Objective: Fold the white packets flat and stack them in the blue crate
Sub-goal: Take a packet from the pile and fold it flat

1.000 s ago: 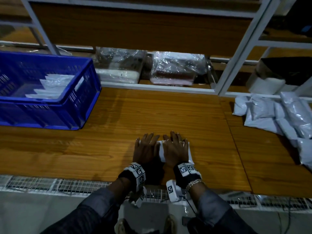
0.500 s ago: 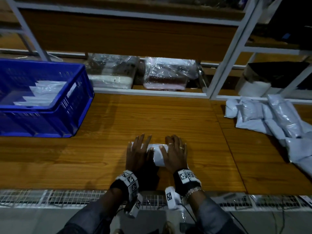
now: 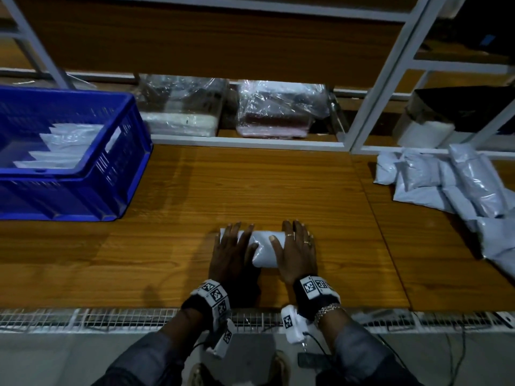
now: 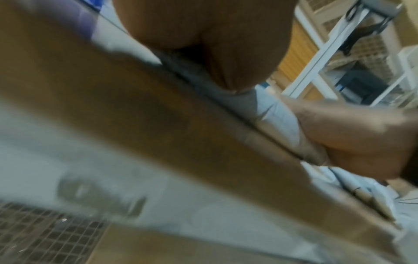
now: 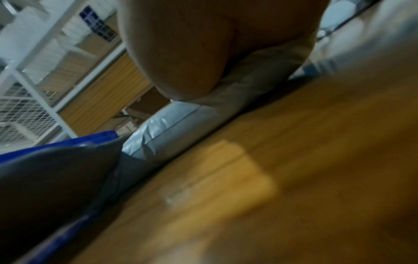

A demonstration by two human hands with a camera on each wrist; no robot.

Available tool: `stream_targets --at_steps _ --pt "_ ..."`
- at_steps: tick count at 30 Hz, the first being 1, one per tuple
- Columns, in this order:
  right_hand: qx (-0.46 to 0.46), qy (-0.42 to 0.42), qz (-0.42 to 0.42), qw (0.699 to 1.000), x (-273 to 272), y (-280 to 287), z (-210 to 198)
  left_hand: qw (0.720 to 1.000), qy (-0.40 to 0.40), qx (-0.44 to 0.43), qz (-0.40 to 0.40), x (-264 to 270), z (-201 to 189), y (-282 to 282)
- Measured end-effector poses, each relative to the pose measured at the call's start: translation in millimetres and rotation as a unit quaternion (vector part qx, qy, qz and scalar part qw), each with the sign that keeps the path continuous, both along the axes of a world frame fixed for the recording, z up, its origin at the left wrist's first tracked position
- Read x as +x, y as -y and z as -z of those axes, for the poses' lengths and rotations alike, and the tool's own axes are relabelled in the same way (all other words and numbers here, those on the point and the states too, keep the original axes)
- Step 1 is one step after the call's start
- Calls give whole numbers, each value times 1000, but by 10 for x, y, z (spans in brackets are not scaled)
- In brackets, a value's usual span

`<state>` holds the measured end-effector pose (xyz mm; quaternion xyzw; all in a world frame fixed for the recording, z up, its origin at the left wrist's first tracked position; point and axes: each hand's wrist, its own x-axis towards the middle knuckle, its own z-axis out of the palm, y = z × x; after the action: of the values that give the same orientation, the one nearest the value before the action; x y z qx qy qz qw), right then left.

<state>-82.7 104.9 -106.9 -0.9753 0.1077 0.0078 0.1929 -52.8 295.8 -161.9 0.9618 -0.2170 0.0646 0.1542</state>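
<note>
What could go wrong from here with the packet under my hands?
Both the left hand and right hand only press flat on the white packet; it looks puffy, so the fold may spring open once released. The blue crate sits well off to the left, so the packet could unfold during the carry.

The packet (image 3: 264, 250) is white, and so are the packets (image 3: 60, 147) in the blue crate (image 3: 111, 174), whose walls are slotted. The table (image 3: 250, 190) is orange-brown with wood grain, and the pile (image 3: 457, 188) on it is pale grey-white. The wristbands (image 3: 315, 285) carry black-and-white square markers, and the shelf frame (image 3: 390, 73) is white.
</note>
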Motion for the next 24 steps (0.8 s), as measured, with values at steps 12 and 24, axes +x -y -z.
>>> stream_targets --at_steps 12,24 --pt "-107 34 -72 991 -106 -164 106 998 46 26 42 -177 -61 92" --pt "35 26 -151 988 -73 41 -54 991 -99 -43 82 218 -265 -70"
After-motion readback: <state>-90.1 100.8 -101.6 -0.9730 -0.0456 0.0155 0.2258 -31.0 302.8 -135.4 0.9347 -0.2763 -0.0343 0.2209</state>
